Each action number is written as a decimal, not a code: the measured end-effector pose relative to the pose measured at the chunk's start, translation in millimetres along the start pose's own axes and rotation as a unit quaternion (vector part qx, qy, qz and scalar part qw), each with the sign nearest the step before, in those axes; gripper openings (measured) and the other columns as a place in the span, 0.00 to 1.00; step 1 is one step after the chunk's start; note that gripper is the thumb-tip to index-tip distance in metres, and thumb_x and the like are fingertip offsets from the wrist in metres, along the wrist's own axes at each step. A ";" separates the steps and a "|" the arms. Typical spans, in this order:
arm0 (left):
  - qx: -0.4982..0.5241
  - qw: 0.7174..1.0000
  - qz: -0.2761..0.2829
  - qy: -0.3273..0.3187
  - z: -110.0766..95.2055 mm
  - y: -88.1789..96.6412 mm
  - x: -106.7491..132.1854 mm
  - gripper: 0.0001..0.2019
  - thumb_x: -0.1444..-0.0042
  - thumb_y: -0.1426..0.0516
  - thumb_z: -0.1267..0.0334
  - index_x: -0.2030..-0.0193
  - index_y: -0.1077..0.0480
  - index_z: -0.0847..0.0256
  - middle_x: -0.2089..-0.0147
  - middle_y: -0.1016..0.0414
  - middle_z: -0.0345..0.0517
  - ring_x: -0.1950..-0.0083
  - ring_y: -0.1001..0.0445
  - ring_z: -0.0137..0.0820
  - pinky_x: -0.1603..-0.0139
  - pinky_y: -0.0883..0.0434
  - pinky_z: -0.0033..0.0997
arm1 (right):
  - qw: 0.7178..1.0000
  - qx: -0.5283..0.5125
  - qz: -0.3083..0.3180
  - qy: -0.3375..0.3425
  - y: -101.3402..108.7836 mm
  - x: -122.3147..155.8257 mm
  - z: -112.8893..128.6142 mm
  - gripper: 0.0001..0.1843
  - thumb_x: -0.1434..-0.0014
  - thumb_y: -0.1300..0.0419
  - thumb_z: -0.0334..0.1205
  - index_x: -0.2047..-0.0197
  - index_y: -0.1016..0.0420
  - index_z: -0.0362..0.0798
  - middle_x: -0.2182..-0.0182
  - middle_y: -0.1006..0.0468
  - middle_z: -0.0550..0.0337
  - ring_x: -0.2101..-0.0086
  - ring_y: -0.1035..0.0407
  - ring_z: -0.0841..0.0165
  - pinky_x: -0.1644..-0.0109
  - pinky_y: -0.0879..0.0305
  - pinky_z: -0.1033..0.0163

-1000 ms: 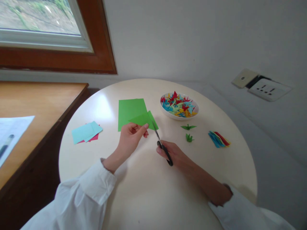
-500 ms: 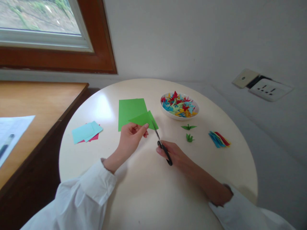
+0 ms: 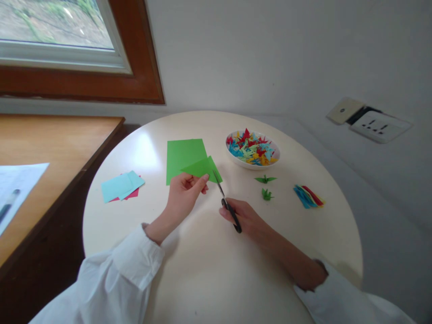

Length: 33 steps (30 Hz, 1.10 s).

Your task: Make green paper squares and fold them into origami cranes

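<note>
While pinching the green piece in the left hand, just above the near corner of the green sheet on the table, mind the scissors. Held in the right hand, fingers curled tight round the black handles. Blades close together, by the look of it, tips right at the edge of the piece.

Could go wrong in a few ways, probably. Might nip a left fingertip, with the pinch so near the blades. Might cut crooked or tear, with the piece floppy and held at one end only. Might snip into the sheet below too, with the piece so low over it. Might let the piece slip and drop, with such a small grip. Best to pull the fingertips back, hold the piece flat and lift it clear of the sheet.

Off to the right, well apart: a bowl of paper birds, two small green birds and a pile of strips. Likely safe from an elbow there. On the left, blue and red squares.
</note>
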<state>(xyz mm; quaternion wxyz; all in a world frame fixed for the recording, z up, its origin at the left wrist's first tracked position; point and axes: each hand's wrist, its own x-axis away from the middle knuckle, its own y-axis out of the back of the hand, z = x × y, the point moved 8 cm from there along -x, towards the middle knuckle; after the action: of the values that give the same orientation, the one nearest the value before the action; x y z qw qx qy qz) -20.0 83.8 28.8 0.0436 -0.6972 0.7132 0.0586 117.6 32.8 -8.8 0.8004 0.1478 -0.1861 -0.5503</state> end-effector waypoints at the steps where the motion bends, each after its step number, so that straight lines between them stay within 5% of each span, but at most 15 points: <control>1: -0.002 1.000 -0.001 0.000 -0.2 0.1 0.0 0.14 0.55 0.39 0.58 0.84 0.31 0.63 0.82 0.28 0.43 0.79 0.32 0.27 0.74 0.33 0.28 | 1.000 -0.001 0.000 -0.001 0.1 0.1 0.0 0.25 0.45 0.51 0.62 0.78 0.49 0.49 0.79 0.47 0.67 0.76 0.51 0.73 0.72 0.54 0.63; 33: -0.006 1.000 0.000 -0.007 -2.6 0.2 0.3 0.14 0.55 0.39 0.58 0.85 0.31 0.62 0.83 0.28 0.43 0.79 0.31 0.27 0.74 0.34 0.28 | 1.000 -0.017 -0.009 0.007 -0.1 -1.4 -1.7 0.26 0.45 0.50 0.62 0.79 0.49 0.49 0.80 0.49 0.67 0.77 0.52 0.73 0.73 0.55 0.63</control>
<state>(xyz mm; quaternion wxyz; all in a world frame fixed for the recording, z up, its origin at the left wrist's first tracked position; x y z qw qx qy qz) -20.1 83.1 31.4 0.0443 -0.6971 0.7125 0.0672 117.9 34.2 -10.6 0.7990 0.1396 -0.1702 -0.5596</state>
